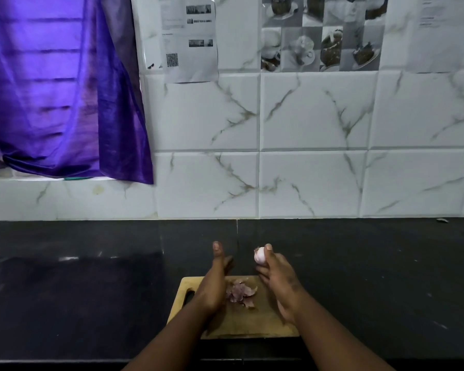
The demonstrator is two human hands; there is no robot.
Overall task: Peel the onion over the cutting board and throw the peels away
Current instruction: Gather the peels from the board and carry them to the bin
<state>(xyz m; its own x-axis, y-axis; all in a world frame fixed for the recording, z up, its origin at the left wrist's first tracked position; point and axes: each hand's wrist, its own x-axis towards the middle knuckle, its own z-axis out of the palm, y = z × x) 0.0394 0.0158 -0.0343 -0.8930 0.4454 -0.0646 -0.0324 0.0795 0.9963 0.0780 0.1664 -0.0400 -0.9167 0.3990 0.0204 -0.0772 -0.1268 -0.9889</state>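
My right hand [277, 279] grips a small pale onion [259, 256] between thumb and fingers, held up above the far edge of the wooden cutting board [252, 321]. A little heap of purplish peels [240, 291] lies on the board between my two hands. My left hand [213, 282] hovers over the board's left part, thumb raised and fingers stretched forward, holding nothing. The two hands are apart.
The board sits on a black stone counter [78, 290] near its front edge. A white marble-tiled wall [306, 170] stands behind. A purple curtain [51, 89] hangs at the left above a ledge. A small scrap [442, 220] lies at the counter's far right.
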